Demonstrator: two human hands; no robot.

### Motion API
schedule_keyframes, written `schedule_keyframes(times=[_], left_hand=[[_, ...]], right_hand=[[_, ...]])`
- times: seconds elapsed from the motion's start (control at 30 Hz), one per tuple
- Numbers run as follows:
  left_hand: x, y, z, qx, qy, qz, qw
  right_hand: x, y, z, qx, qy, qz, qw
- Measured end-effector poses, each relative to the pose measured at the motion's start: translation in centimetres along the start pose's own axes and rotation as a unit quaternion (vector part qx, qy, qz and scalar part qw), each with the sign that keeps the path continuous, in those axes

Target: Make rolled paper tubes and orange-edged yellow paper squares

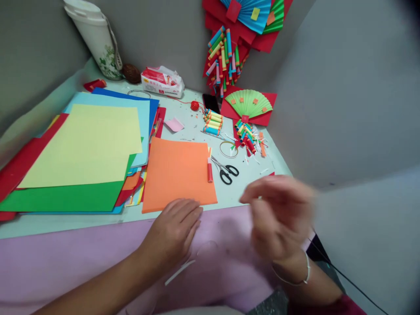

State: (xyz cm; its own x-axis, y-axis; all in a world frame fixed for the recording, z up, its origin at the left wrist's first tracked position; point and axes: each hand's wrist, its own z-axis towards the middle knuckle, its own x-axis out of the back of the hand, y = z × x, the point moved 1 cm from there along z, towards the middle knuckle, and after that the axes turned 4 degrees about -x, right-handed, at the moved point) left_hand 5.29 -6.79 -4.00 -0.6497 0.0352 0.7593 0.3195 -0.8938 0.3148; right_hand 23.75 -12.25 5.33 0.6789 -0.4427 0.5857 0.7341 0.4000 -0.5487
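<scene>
My left hand (179,225) lies at the near edge of an orange paper sheet (179,173), its fingers stretched out side by side over that edge. Raised to the right, in front of the table edge, my right hand (280,214) is blurred. Its fingers are curled in toward the thumb, and whatever they may hold cannot be made out. A red glue stick (210,170) lies on the orange sheet's right border. Beside it are black-handled scissors (226,170), their blades pointing away from me. Below my left hand, a thin white strip (180,272) shows against the purple cloth (223,245).
Coloured paper sheets (82,144) are stacked at left. Behind stand a white tumbler (95,39) and a tissue pack (162,82). Rolled paper tubes (212,122), tape rings (229,149) and a green paper fan (251,104) lie at right. A larger red decoration (223,57) leans on the wall.
</scene>
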Motion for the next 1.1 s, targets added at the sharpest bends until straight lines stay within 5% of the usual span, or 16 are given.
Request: schedule_keyframes(times=[0.1,0.2,0.33,0.77,0.93,1.1], left_hand=[[-0.2,-0.1,-0.2,-0.003,-0.017,0.041,0.999],[-0.4,-0.1,-0.5,-0.011,-0.038,0.072,0.997],[-0.4,0.1,-0.7,-0.016,-0.077,0.106,0.991],[-0.4,0.4,-1.6,-0.019,-0.086,0.179,0.98],[-0.7,0.9,-0.8,-0.021,-0.085,0.176,0.98],[-2.3,0.8,0.1,-0.055,-0.122,0.143,0.981]], right_hand=[[-2.9,2.0,-1.4,0.039,-0.008,-0.021,0.999],[-5.6,4.2,-3.6,0.049,-0.09,-0.081,0.991],[-7.1,5.4,-5.3,0.075,-0.135,-0.1,0.983],[-5.4,6.6,-5.8,0.062,-0.09,-0.169,0.98],[-3.5,8.5,-2.9,-0.033,-0.032,-0.225,0.973],[-4.4,10.5,-0.3,-0.152,-0.105,-0.334,0.924]])
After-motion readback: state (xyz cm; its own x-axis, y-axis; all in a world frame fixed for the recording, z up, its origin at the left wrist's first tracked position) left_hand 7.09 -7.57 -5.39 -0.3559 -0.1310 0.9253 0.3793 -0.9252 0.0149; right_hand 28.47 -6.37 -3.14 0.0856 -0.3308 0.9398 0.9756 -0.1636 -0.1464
